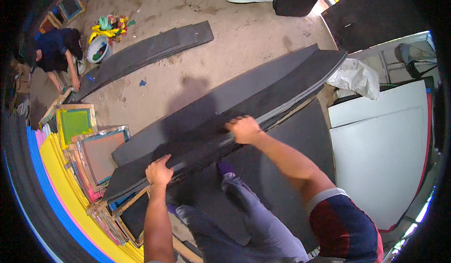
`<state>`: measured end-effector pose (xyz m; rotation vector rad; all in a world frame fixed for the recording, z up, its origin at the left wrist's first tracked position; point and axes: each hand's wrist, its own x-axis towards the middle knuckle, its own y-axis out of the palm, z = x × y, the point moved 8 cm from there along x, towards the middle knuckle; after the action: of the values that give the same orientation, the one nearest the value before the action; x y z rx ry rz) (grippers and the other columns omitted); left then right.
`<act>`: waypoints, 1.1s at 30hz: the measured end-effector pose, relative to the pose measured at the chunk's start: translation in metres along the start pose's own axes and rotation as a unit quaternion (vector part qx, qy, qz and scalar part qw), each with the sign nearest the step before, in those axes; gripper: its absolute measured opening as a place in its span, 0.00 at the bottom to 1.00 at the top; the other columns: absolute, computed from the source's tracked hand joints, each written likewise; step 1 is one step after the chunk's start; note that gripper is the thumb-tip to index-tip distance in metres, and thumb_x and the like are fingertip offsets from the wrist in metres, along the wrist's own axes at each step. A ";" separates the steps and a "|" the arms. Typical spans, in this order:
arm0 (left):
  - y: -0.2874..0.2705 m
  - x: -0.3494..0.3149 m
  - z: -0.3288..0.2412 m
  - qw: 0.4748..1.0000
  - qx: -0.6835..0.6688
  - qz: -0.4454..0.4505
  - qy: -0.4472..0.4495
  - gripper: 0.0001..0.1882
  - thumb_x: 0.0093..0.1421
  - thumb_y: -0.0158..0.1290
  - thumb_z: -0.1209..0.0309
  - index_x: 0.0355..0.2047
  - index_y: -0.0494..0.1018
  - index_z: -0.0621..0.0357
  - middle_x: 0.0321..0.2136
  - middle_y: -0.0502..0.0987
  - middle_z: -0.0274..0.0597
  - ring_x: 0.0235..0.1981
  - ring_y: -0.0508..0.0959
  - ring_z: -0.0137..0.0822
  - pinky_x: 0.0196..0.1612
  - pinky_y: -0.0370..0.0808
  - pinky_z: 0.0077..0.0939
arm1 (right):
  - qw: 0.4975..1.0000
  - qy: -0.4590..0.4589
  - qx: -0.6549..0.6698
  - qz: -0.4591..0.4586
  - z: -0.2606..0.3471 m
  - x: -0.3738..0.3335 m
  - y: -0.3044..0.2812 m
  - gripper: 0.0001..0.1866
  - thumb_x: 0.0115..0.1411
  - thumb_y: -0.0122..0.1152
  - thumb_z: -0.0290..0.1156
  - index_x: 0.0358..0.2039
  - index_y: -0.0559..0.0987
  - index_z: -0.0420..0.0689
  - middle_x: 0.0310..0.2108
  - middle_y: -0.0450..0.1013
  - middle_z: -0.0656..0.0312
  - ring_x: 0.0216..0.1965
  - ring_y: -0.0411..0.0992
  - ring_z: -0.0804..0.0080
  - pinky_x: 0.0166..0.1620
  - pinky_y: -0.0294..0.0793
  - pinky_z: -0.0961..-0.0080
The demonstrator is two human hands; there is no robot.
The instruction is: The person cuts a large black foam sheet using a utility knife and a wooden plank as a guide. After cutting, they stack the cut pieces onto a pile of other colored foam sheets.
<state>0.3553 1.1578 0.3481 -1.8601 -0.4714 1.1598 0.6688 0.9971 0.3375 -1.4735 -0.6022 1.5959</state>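
Note:
A long pile of dark grey foam-like sheets [277, 90] runs slantwise across the floor in front of me, its layers showing along the near edge. Near its left end, my left hand [159, 171] grips the near edge, forefinger and thumb over the top sheet. Farther right, about mid-length, my right hand [244, 129] is closed at the same edge with its fingers bent over the top. Some fingertips of both hands are hidden. Behind the top strip, another grey strip [197, 110] shows, partly in my shadow.
A broad black sheet [291, 155] lies beneath my feet. White sheets [380, 136] are at the right, wooden frames [101, 157] and yellow sheets [70, 188] at the left. Another person [61, 51] crouches far left beside more dark strips [141, 51] and a bucket [104, 56].

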 end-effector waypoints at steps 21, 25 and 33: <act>-0.012 0.037 -0.030 0.996 0.073 0.046 0.005 0.26 0.56 0.69 0.55 0.56 0.81 0.24 0.42 0.87 0.45 0.44 0.86 0.51 0.48 0.83 0.47 | 0.996 0.049 0.033 0.071 -0.152 -0.045 0.004 0.35 0.52 0.63 0.32 0.64 0.76 0.62 0.51 0.81 0.59 0.51 0.80 0.53 0.57 0.77 0.53; -0.013 0.043 -0.028 0.994 0.086 0.067 0.003 0.25 0.58 0.68 0.53 0.57 0.80 0.20 0.42 0.87 0.45 0.44 0.86 0.51 0.49 0.82 0.46 | 0.992 0.046 0.062 0.104 -0.173 -0.064 0.004 0.46 0.50 0.69 0.33 0.71 0.68 0.72 0.57 0.79 0.57 0.56 0.78 0.52 0.60 0.74 0.55; 0.002 0.026 -0.033 0.993 0.074 0.085 0.016 0.25 0.61 0.65 0.53 0.59 0.78 0.20 0.42 0.86 0.42 0.47 0.85 0.49 0.50 0.82 0.46 | 0.984 0.126 -0.052 0.119 -0.268 -0.098 0.044 0.45 0.53 0.71 0.35 0.71 0.66 0.79 0.59 0.77 0.55 0.55 0.79 0.51 0.56 0.79 0.54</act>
<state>0.3964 1.1584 0.3389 -1.8146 -0.2052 1.2402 0.9088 0.8396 0.3056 -1.8486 -0.3802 1.5394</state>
